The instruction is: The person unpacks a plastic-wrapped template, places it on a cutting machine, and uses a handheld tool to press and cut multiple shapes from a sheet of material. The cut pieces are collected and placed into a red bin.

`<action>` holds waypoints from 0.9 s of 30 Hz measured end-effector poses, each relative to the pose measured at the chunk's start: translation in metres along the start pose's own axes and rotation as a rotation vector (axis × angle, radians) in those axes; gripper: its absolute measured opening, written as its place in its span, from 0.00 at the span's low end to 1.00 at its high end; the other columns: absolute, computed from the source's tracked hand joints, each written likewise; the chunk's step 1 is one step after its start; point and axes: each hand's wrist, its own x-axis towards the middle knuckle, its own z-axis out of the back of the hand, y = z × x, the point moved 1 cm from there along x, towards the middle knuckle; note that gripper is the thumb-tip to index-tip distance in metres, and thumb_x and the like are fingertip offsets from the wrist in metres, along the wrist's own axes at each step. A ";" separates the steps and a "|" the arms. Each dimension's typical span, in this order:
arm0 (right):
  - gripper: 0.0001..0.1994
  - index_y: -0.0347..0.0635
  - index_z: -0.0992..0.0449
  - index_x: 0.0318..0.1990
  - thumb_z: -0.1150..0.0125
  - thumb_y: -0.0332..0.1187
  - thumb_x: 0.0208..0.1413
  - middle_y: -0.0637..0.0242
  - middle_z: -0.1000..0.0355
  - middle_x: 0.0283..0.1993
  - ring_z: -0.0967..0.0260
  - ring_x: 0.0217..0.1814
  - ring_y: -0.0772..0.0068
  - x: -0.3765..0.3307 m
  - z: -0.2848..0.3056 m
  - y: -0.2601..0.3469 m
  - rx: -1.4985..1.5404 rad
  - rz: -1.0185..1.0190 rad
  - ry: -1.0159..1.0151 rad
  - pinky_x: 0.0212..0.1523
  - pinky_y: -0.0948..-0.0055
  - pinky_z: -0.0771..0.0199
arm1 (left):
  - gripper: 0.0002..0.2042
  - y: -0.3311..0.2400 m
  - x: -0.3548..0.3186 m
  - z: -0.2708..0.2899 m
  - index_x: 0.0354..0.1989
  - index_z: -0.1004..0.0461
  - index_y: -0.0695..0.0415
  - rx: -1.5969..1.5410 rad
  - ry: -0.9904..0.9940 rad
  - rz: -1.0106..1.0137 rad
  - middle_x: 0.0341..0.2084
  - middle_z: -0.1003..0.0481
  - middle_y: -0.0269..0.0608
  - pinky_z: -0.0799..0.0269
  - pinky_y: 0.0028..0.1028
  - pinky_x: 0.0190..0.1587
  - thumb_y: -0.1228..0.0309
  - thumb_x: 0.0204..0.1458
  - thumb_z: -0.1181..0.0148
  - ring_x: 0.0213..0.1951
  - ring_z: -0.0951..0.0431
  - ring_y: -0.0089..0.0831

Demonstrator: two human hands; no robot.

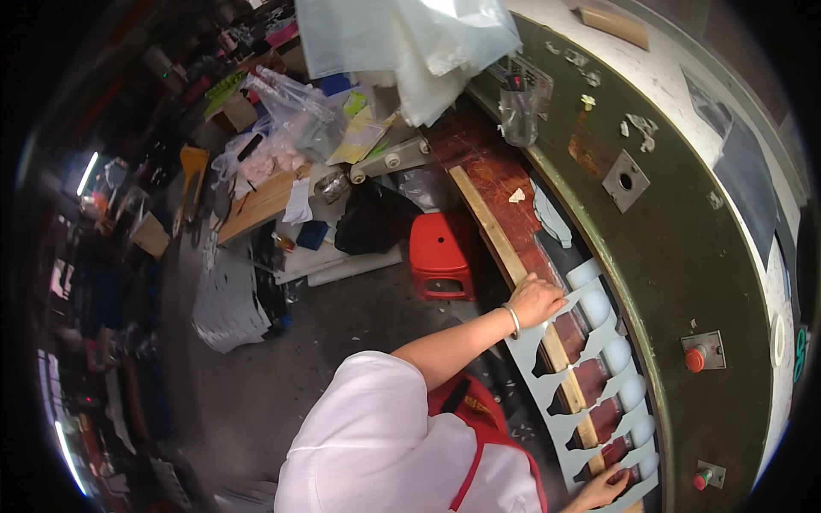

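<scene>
A long light grey sheet (pixel 560 427) with a row of cut-out gaps lies across the machine bed at the lower right. My left hand (pixel 534 301), with a bangle on its wrist, is closed on the sheet's far end. Close to the bottom edge my right hand (pixel 601 490) has its fingers bent around the near end of the same sheet. Through the gaps show a wooden strip (pixel 554 346), the dark red bed (pixel 590 376) and several rounded pale pieces (pixel 617 352).
Right of the sheet rises a green machine panel (pixel 684 282) with a red push button (pixel 694 359). A clear cup (pixel 519 120) hangs on it. Translucent plastic sheets (pixel 419 43) hang overhead. A red stool (pixel 440 255) stands on the floor, near a cluttered wooden table (pixel 265 205).
</scene>
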 end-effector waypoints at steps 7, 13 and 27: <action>0.18 0.29 0.25 0.46 0.40 0.38 0.57 0.48 0.25 0.44 0.27 0.46 0.55 -0.001 0.000 -0.010 0.197 0.080 -0.157 0.50 0.62 0.26 | 0.11 0.015 -0.041 0.012 0.24 0.27 0.54 0.035 0.033 -0.013 0.22 0.26 0.40 0.38 0.37 0.40 0.62 0.55 0.45 0.32 0.25 0.38; 0.25 0.35 0.36 0.60 0.41 0.33 0.55 0.52 0.35 0.61 0.38 0.63 0.57 0.024 -0.096 0.135 0.580 0.049 0.337 0.63 0.63 0.40 | 0.17 0.008 -0.069 0.033 0.23 0.25 0.55 0.174 0.166 0.053 0.16 0.27 0.46 0.36 0.41 0.35 0.53 0.53 0.46 0.23 0.26 0.45; 0.48 0.42 0.48 0.66 0.26 0.20 0.34 0.56 0.38 0.60 0.38 0.61 0.64 0.001 -0.104 0.187 1.169 -0.010 0.728 0.61 0.65 0.37 | 0.13 0.018 -0.119 0.028 0.20 0.29 0.55 0.298 0.118 0.064 0.15 0.31 0.42 0.41 0.36 0.31 0.62 0.52 0.40 0.22 0.31 0.40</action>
